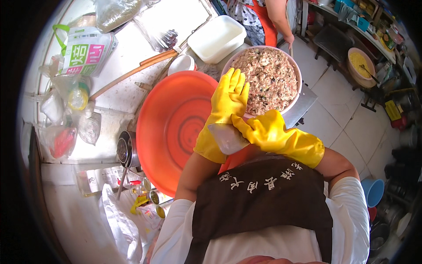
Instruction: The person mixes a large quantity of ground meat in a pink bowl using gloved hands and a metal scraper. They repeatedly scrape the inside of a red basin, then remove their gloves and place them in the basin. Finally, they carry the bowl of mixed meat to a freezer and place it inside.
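Both of my hands wear long yellow rubber gloves. My left hand (230, 94) is raised with its fingers spread and palm showing. It overlaps the near left rim of a pink basin (299, 74) heaped with minced filling (268, 79). My right hand (263, 130) has curled fingers, with one fingertip at the left glove's wrist. A translucent plastic piece (229, 138) is under my right hand and across my left cuff, apparently in the right hand's grip; its exact kind is unclear. Below and left of my left hand sits a large orange plastic basin (171, 132) with a bare ringed bottom.
A white plastic tub (214, 41) and a white bucket (181, 64) stand beyond the orange basin. Another person's hand (289, 40) grips a pole at the top. A wooden stick (132, 76) and bags (89, 49) lie left. A bowl of yellow food (361, 64) sits far right.
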Tool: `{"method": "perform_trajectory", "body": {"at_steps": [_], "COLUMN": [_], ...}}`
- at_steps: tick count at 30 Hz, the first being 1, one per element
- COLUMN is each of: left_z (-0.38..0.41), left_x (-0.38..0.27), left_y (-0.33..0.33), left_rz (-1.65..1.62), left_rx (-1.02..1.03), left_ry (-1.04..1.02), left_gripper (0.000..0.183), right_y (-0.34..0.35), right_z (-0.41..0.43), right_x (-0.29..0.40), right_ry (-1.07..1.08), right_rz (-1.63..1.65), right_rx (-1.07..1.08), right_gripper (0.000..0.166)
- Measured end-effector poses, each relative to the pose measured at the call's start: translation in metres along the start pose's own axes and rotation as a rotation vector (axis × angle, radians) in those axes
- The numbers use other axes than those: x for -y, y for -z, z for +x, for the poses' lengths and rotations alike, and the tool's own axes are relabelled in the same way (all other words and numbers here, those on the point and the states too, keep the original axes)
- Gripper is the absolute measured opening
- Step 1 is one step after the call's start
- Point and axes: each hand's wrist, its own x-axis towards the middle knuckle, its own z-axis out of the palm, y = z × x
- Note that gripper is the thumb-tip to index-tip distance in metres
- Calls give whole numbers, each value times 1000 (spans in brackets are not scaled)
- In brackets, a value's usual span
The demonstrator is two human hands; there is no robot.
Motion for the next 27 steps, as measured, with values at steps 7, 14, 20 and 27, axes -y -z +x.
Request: {"method": "perform_trajectory", "body": {"at_steps": [7,14,20,27], "left_z": [-22,-22,-23,-49], "left_x": [-8,-11,-19,6], "left_y": [-53,-60,-43,-26], "left_rz": [-293,-274,-91,675], "left_rx": [-17,147,151,413], "left_ry": [80,6,42,342], "left_gripper": [66,75,74,19], "right_y": [-7,-47,2,12], "right_z": [0,-15,1,9], "right_x": [-47,-65,-66,-45], "right_ry": [-634,-324,-916,-1131], "right_rz": [327,-52,598,1530], "right_rx": [-35,-219,-100,132], "right_gripper": [24,15,36,52]}}
